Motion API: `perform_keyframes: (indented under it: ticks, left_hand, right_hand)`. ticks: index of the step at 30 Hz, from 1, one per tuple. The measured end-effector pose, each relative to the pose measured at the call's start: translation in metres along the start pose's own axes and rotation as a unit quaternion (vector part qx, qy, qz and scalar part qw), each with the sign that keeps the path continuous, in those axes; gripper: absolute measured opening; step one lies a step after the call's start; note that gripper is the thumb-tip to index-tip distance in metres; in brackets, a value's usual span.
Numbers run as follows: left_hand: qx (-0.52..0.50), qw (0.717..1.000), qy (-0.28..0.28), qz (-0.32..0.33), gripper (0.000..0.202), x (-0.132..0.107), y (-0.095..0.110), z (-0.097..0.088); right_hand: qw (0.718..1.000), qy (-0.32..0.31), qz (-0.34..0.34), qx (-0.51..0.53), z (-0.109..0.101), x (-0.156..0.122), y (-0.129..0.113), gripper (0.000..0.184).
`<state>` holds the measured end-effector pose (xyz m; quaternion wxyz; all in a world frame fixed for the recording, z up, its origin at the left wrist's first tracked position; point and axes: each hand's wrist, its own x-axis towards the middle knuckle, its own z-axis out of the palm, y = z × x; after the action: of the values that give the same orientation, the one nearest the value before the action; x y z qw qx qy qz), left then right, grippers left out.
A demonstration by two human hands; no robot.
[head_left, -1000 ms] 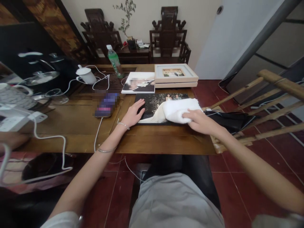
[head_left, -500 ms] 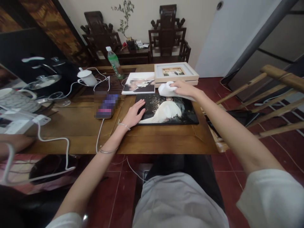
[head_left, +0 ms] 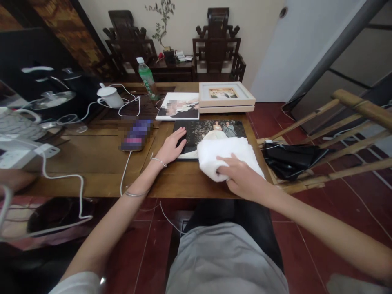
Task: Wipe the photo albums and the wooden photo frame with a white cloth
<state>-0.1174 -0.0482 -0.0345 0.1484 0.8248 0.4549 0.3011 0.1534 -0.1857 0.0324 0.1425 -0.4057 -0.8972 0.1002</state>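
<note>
A dark photo panel [head_left: 196, 132] with a picture of a couple lies flat near the front edge of the wooden table [head_left: 98, 159]. My left hand [head_left: 174, 145] rests with fingers stretched out over its left edge. In my right hand [head_left: 241, 173] is a folded white towel [head_left: 234, 148], gripped at its near side. The towel covers the panel's lower right part and reaches past its near edge. Behind the panel lie a white-edged photo print [head_left: 180, 112] and, to its right, a stack of pale picture frames [head_left: 226, 107].
Left of the panel are a phone [head_left: 136, 136] on a white cable, a lidded white cup [head_left: 110, 97] and a green-labelled bottle [head_left: 147, 79]. A power strip [head_left: 27, 157] sits far left, near another person's arm [head_left: 15, 181]. A wooden chair [head_left: 343, 139] holding a black bag [head_left: 292, 159] stands right.
My right hand has drawn the white towel from the panel's far edge toward me, to its near right part. The couple at the top now shows. My left hand stays in place.
</note>
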Motion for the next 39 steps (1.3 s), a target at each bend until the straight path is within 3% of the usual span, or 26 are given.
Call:
perform_keyframes:
  ticks: [4, 15, 19, 23, 33, 36, 39]
  left_hand:
    - [0.001, 1.000, 0.001, -0.001, 0.049, 0.000, -0.001, 0.000]
    - [-0.010, 1.000, 0.001, -0.002, 0.049, 0.000, 0.000, -0.002]
    - [-0.003, 1.000, -0.001, 0.001, 0.048, 0.001, -0.001, -0.002]
    - [-0.003, 1.000, -0.002, 0.001, 0.049, 0.001, -0.001, -0.001]
    - [0.008, 1.000, 0.002, 0.009, 0.048, 0.000, -0.003, 0.001]
    - [0.011, 1.000, 0.002, 0.008, 0.049, 0.001, -0.003, 0.001]
    - [0.011, 1.000, 0.000, 0.008, 0.050, 0.001, -0.003, 0.001]
  right_hand:
    - [1.000, 0.000, 0.005, 0.000, -0.005, 0.017, 0.007, 0.045]
    - [0.997, 0.029, 0.066, 0.017, -0.027, 0.135, 0.088, 0.026]
    - [0.997, 0.018, 0.076, -0.002, -0.034, 0.151, 0.096, 0.020]
    - [0.998, 0.010, 0.061, -0.004, -0.028, 0.134, 0.081, 0.025]
    - [0.999, -0.030, 0.016, 0.002, -0.005, 0.025, -0.008, 0.046]
    - [0.999, -0.045, 0.007, 0.009, -0.004, 0.018, -0.018, 0.044]
    - [0.999, -0.041, 0.008, 0.004, -0.006, 0.030, -0.013, 0.042]
